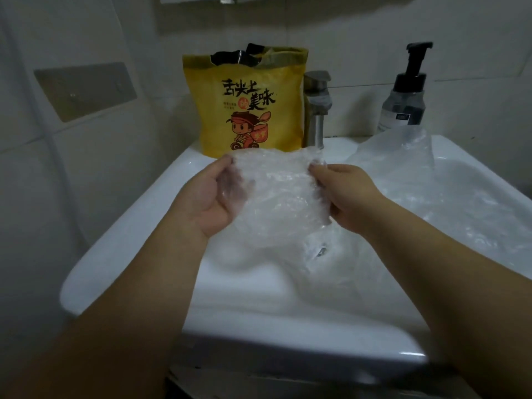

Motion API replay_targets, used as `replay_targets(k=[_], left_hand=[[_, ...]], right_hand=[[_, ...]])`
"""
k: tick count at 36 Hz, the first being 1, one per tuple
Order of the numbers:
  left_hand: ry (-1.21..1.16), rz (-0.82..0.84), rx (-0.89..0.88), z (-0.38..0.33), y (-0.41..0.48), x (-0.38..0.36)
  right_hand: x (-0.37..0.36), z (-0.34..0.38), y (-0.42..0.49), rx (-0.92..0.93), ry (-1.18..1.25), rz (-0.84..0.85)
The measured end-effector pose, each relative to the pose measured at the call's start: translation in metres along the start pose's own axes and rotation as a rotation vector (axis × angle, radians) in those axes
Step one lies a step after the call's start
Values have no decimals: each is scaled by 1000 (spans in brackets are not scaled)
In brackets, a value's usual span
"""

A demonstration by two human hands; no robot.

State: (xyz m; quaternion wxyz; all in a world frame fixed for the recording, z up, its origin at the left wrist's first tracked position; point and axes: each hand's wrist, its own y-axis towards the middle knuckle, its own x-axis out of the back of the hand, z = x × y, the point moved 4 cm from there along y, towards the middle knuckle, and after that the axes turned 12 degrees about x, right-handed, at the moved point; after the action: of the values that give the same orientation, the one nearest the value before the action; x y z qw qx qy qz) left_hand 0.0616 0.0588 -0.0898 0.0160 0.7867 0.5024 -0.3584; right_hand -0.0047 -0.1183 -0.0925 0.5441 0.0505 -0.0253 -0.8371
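Currently I hold the crumpled clear plastic bag [276,197] at frame centre above the white sink [126,237], left hand [214,197] and right hand [345,194] each pinching an upper edge. Seems I'm spreading it; next, part the film gently without tearing.

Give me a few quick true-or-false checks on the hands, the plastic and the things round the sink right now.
1. The left hand and the right hand both grip the crumpled clear plastic over the sink. True.
2. The yellow bag stands to the right of the tap. False: it stands to the tap's left, on the back ledge.
3. The yellow bag is open at the top. True.
4. The pump bottle lies in the basin. False: it stands upright at the back right, by the wall.
5. A second piece of plastic lies over the sink's right side. True.
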Motion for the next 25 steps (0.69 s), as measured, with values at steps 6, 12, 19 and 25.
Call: replay_targets(k=[6,12,19,25], left_hand=[[185,-45,2,1,1,4],[666,-98,16,17,-2,-3],[563,37,144,24,-7,-10],[86,135,-7,-2,-5,-2]], right_hand=[[-4,-2,-1,-215,384,54],[3,10,-4,-218,675,4],[5,11,-5,-165,466,-7],[1,6,-12,-249,273,77]])
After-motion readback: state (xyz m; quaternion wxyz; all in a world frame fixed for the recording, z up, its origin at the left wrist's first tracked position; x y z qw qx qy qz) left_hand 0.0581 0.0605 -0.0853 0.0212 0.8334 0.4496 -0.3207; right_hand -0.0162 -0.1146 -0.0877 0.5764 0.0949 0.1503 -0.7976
